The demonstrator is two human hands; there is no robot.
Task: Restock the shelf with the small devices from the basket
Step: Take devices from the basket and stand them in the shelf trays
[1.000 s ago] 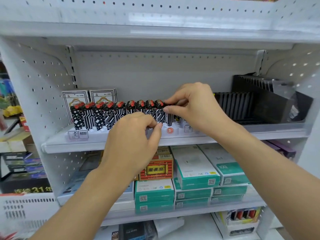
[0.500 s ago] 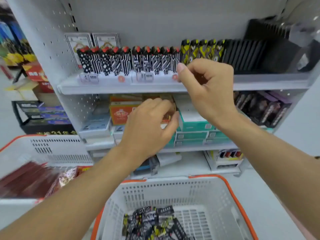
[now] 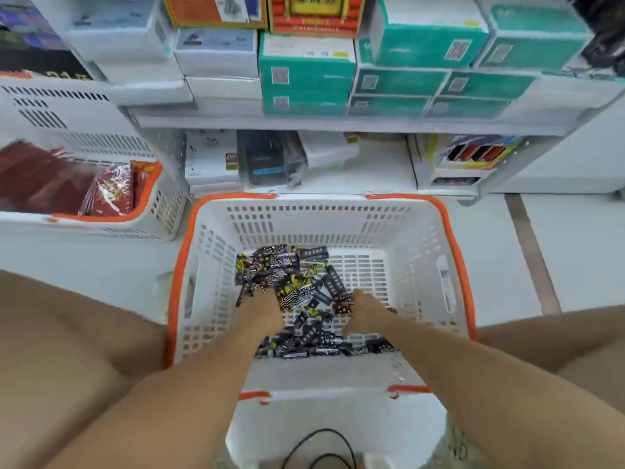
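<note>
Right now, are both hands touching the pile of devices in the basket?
Touching. The head view shows the left hand and right hand reaching into the white basket, fingers buried among the small devices. Whether either grips one is hidden.

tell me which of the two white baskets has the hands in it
The near basket in front of the person, holding the pile of small devices; both hands reach into it. The other basket, at the left, holds red packets.

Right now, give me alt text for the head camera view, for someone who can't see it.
Both hands, left hand and right hand, reach into a pile of small devices in a white basket with an orange rim. Behind it, shelves hold teal boxes; a second basket sits left.
</note>
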